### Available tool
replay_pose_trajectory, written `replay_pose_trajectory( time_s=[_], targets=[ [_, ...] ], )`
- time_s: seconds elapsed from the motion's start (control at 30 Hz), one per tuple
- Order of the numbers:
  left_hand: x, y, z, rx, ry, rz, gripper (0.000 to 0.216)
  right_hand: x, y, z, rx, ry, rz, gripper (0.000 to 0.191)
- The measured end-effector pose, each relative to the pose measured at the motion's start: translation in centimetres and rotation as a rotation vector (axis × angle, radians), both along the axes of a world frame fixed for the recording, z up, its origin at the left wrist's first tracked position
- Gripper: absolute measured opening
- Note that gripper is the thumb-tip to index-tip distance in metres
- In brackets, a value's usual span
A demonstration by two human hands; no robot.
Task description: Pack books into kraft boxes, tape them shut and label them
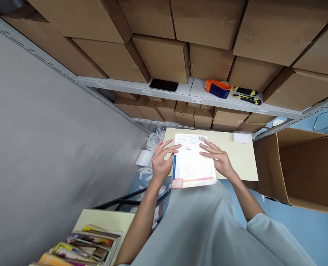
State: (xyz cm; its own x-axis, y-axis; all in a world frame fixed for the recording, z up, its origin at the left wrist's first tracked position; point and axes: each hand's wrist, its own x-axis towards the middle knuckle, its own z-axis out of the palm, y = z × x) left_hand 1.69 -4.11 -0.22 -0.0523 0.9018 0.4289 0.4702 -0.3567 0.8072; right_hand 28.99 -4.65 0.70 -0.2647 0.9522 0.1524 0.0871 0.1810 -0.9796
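A white book (pixel 193 162) with a barcode at its upper right, a blue strip along its left edge and a red-framed label at its lower left is tilted in front of me. My left hand (pixel 162 162) grips its left edge, fingertips on the cover. On the opposite edge, my right hand (pixel 220 160) holds the book with its fingers laid over the cover and its palm outside the edge. The book overlaps the front of a cream tabletop (pixel 238 162); whether it touches the surface I cannot tell.
Cardboard boxes (pixel 208 62) fill the shelves ahead. A phone (pixel 164 85), a tape dispenser (pixel 218 88) and box cutters (pixel 247 99) lie on the shelf edge. An open carton (pixel 269 166) stands right, stacked books (pixel 88 245) lower left, paper scraps (pixel 152 142) by the wall.
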Motion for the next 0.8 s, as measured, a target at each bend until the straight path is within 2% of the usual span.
replay_pose_trajectory(
  time_s=[0.1, 0.2, 0.3, 0.43, 0.53, 0.6, 0.67, 0.73, 0.8],
  targets=[
    [-0.3, -0.3, 0.2, 0.051, 0.02, 0.01, 0.021, 0.3, -0.5, 0.6, 0.101, -0.074, 0.038, 0.021],
    [-0.5, -0.8, -0.3, 0.024, -0.02, -0.02, 0.014, 0.2, -0.6, 0.0, 0.068, -0.04, 0.023, 0.021],
    [-0.7, -1.1, -1.2, -0.096, -0.074, 0.007, 0.009, -0.3, -0.2, -1.6, -0.135, 0.05, -0.11, 0.031],
    [-0.8, -1.0, -2.3, -0.326, -0.178, 0.109, 0.027, -2.0, 1.2, -4.6, -0.404, 0.192, -0.202, 0.053],
    [0.1, -0.9, -2.3, -0.317, -0.129, 0.14, 0.026, -4.1, 2.3, -7.1, -0.5, 0.248, -0.218, 0.061],
    [1.3, -1.1, -1.9, -0.221, -0.008, 0.058, 0.021, -5.9, 2.9, -8.6, -0.542, 0.271, -0.243, 0.064],
    [2.8, -1.5, -1.5, -0.149, 0.12, -0.127, 0.02, -8.0, 3.5, -9.7, -0.582, 0.312, -0.242, 0.068],
    [3.8, -1.8, -1.3, -0.141, 0.198, -0.257, 0.024, -9.9, 4.0, -10.5, -0.617, 0.36, -0.208, 0.069],
    [3.6, -1.7, -1.4, -0.169, 0.198, -0.267, 0.026, -11.5, 4.4, -11.2, -0.641, 0.385, -0.192, 0.067]
  ],
)
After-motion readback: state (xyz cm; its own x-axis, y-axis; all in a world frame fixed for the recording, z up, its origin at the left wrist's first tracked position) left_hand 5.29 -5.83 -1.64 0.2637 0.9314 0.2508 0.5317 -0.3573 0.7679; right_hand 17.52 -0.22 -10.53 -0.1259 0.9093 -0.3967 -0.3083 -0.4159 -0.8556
